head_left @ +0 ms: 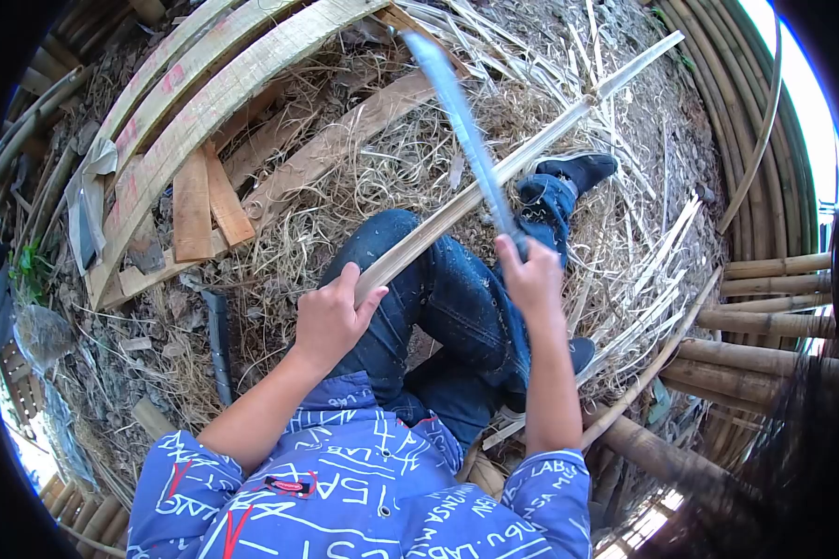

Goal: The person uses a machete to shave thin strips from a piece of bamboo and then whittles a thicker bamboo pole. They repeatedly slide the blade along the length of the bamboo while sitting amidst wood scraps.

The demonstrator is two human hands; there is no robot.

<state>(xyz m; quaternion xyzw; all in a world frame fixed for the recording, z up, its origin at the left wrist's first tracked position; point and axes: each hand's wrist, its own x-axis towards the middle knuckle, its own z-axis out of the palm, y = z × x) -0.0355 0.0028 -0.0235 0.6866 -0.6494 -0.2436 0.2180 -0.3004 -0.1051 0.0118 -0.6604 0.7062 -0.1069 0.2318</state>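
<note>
My left hand [331,319] is closed around the near end of a long split bamboo strip [550,132], which slants up and away to the right over my bent knee. In my right hand [531,275] is the handle of a machete [457,112]. Its long blade, slightly blurred, points away from me and crosses over the strip near the middle. Small pale shavings dot my dark jeans [471,289].
Thin bamboo shavings [326,196] cover the ground around my legs. Long wooden boards [224,93] lie at the upper left, with short planks [193,205] beside them. A dark narrow object [218,347] is at my left. Bamboo poles [764,324] line the right side.
</note>
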